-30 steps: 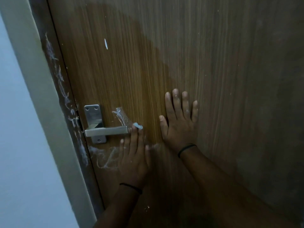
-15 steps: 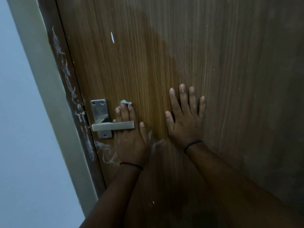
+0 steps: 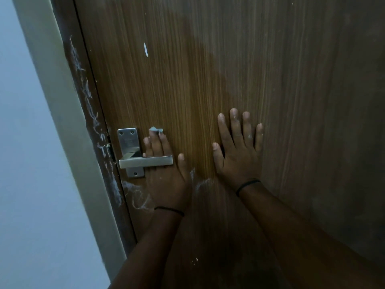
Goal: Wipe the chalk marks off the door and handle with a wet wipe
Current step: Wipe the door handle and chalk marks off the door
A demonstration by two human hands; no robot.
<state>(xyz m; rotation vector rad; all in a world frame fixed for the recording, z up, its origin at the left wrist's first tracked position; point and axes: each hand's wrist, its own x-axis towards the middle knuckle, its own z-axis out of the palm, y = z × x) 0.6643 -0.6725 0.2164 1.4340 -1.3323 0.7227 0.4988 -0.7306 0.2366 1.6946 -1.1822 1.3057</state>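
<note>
A brown wooden door point(image 3: 208, 69) fills the view, with a silver lever handle point(image 3: 145, 161) at its left edge. My left hand point(image 3: 166, 180) lies flat on the door with its fingers behind the lever, pressing a small pale wet wipe point(image 3: 155, 130) that peeks out above the fingertips. My right hand point(image 3: 239, 149) rests open and flat on the door to the right, holding nothing. White chalk marks point(image 3: 137, 195) remain below the handle, and a smaller chalk smear point(image 3: 203, 182) sits between my wrists.
More chalk scribbles run down the dark door edge point(image 3: 93, 113) beside the pale door frame point(image 3: 62, 122). A short white mark point(image 3: 145, 49) sits higher on the door. The wall point(image 3: 25, 184) is on the left.
My left hand slid the wipe up from beside the lever's tip to behind the lever, covering the chalk patch above it. My right hand stayed flat on the door.
</note>
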